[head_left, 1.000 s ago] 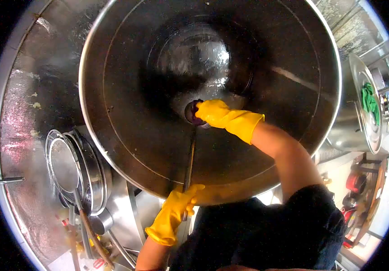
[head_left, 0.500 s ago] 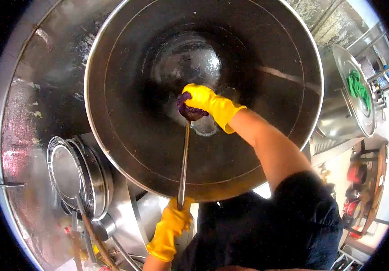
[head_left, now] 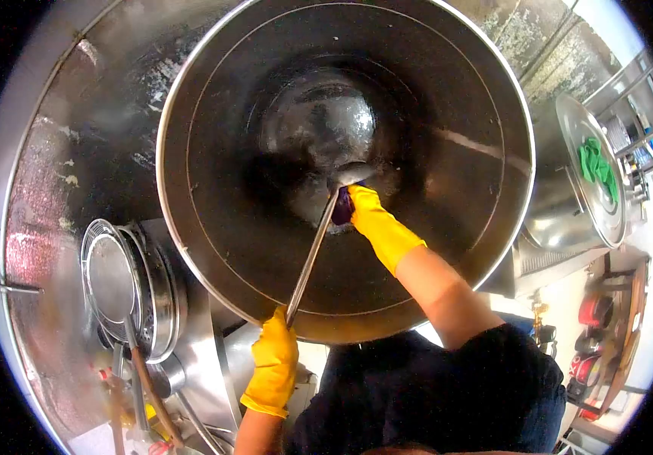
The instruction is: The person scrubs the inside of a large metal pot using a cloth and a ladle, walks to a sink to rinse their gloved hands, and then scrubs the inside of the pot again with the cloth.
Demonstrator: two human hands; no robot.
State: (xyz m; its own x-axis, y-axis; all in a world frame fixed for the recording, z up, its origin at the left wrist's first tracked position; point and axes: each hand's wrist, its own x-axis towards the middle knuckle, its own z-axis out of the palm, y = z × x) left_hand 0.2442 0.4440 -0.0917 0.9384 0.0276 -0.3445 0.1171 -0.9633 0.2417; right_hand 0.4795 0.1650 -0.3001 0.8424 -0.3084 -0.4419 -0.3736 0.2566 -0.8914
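My left hand [head_left: 272,359], in a yellow rubber glove, is closed round the lower end of a long metal ladle handle. The ladle [head_left: 313,254] reaches up over the inside of a very large, dark pot [head_left: 224,227], its bowl turned over near the middle. My right hand [head_left: 376,224], gloved in yellow too, is closed on a dark purple cloth [head_left: 343,206]. It presses this cloth against the handle just below the bowl. Part of the cloth is hidden by the fingers. Wet, shiny patches show at the bottom of the pot.
Metal strainers [head_left: 118,280] and a small saucepan [head_left: 166,375] stand to the left. On the right is a big lidded pot [head_left: 561,201] with a green cloth [head_left: 597,168] on its lid. Red items [head_left: 593,311] sit on a shelf further right.
My right hand has moved the cloth from the ladle's bowl down to the top of the handle. The ladle has tilted rightward and its bowl has turned over. My left hand shifted slightly left.
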